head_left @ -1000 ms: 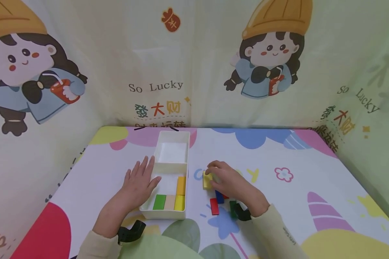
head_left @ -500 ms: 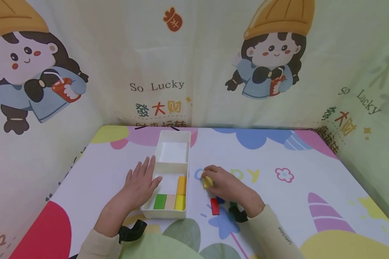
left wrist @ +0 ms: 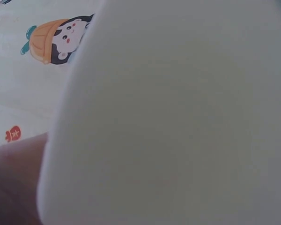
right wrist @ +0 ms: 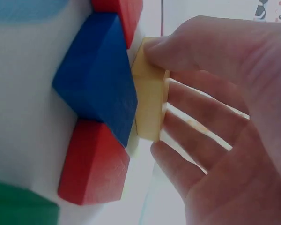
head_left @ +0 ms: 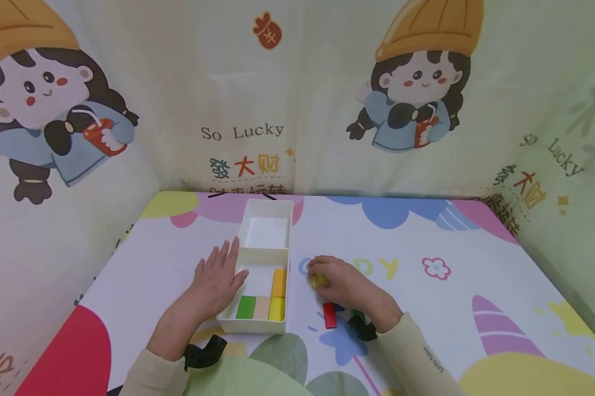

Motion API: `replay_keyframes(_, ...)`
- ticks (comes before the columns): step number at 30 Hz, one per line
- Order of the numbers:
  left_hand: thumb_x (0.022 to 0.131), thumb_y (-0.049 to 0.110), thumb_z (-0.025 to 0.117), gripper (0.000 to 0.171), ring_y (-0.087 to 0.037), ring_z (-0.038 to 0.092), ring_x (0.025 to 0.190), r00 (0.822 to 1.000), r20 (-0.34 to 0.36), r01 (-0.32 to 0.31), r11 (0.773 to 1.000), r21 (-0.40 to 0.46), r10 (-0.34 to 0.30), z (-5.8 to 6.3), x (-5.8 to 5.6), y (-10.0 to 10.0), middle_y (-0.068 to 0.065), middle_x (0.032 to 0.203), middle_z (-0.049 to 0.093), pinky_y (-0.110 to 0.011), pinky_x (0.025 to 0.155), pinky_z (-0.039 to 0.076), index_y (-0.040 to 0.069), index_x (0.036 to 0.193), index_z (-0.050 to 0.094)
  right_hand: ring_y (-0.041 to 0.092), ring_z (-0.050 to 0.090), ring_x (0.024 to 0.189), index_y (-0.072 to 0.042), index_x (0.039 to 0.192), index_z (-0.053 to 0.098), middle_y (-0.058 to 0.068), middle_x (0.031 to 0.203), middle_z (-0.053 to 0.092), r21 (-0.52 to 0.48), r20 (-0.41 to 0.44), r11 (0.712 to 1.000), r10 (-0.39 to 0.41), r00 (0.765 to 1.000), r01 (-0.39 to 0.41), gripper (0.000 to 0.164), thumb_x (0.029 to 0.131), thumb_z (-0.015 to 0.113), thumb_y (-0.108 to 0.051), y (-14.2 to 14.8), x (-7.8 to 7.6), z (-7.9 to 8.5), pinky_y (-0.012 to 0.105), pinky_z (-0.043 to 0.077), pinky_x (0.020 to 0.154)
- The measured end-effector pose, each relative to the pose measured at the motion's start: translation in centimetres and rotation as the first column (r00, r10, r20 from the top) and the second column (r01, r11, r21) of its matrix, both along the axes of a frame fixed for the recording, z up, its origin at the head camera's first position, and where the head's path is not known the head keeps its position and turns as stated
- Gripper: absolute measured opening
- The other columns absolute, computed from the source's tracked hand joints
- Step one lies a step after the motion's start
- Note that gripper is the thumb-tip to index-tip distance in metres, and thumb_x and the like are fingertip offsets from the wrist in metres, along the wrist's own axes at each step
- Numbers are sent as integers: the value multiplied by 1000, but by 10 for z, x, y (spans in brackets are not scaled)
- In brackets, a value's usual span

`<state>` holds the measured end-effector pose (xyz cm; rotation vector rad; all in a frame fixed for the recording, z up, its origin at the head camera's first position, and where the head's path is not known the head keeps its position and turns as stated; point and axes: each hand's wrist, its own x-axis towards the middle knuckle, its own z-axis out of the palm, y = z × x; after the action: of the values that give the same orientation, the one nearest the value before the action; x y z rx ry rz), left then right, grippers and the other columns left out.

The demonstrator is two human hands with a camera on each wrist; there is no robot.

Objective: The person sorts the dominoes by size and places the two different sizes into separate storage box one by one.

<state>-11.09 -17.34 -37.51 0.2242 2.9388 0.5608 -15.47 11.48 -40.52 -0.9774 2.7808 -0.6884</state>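
My left hand (head_left: 217,281) lies with straight, spread fingers against the left side of a white two-part box (head_left: 253,328). In the left wrist view, the box's pale wall (left wrist: 168,117) fills most of the picture. Inside the near compartment are a green block (head_left: 245,307), a beige block (head_left: 262,308), a yellow block (head_left: 277,309) and an orange block (head_left: 279,282). To the right of the box, my right hand (head_left: 344,281) pinches a pale yellow block (right wrist: 149,105) between thumb and fingers. The hand partly covers that block in the head view.
Beside the held block, the right wrist view has a blue block (right wrist: 96,75), a red block (right wrist: 93,164), another red block (right wrist: 124,18) and a green block (right wrist: 18,206). A patterned cloth (head_left: 456,308) covers the table; a printed curtain (head_left: 317,121) hangs behind.
My right hand has lowered slightly and its fingers have drawn in round the pale yellow block. It covers more of the blue block than before. My left hand has stayed at the box.
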Motion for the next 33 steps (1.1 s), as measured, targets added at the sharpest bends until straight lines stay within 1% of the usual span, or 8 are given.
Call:
replay_keyframes(4,105,34,42,73,-52,9,149,1000,-10,-7,1000,3,7,1,0,-1,-28,163,9,-72,116,9,4,159,4,22,56,113,-11,103,73,5,116,65,-22,-67,1000,-2,998,0,20,84,74,-8,-2,-1,1,34,57,92)
replay_keyframes(7,104,34,43,74,-52,10,149,1000,-24,-6,1000,7,6,0,0,-2,-28,163,10,-72,116,9,4,159,4,23,55,114,-10,100,73,5,113,65,-38,-94,999,9,995,-13,17,84,73,-6,-4,0,-1,35,56,94)
replay_keyframes(11,104,34,43,74,-53,11,149,999,-35,-5,1000,9,6,-1,0,-3,-28,163,11,-72,116,10,3,159,5,23,56,112,-10,99,74,5,111,66,-35,-100,999,12,995,-16,15,85,71,-6,-7,0,-1,35,56,94)
replay_keyframes(16,104,34,43,73,-53,11,149,999,-33,7,1000,6,-7,-1,0,-3,-29,163,11,-72,116,10,3,159,5,22,57,110,-11,98,74,3,108,67,-39,-127,999,-25,992,20,15,83,74,-9,-7,1,1,35,56,94)
replay_keyframes(21,105,34,43,73,-53,11,148,999,-41,11,1000,-6,-11,0,-1,-4,-29,163,11,-72,116,11,3,159,5,23,58,111,-11,99,73,3,109,67,-48,-186,999,-5,983,-3,14,85,73,-10,-9,1,5,36,54,98)
replay_keyframes(26,104,33,44,73,-53,12,148,999,-39,12,1000,5,-12,0,-2,-4,-29,163,12,-72,115,11,3,159,5,23,58,108,-12,96,72,3,107,67,-76,-257,997,-2,966,-18,12,84,75,-11,-11,3,14,36,54,96)
replay_keyframes(29,104,32,44,73,-53,12,148,999,-30,14,1000,15,-13,1,-1,-4,-29,163,13,-72,116,11,3,159,5,22,58,110,-13,97,72,3,109,67,-106,-243,994,-22,970,-4,13,85,76,-13,-11,6,20,35,55,95)
replay_keyframes(33,104,32,44,73,-52,12,149,1000,-24,14,1000,19,-13,1,-1,-4,-29,163,13,-71,116,11,2,159,5,21,57,114,-13,100,72,3,114,66,-119,-216,993,-30,976,4,15,86,76,-15,-12,11,27,34,56,94)
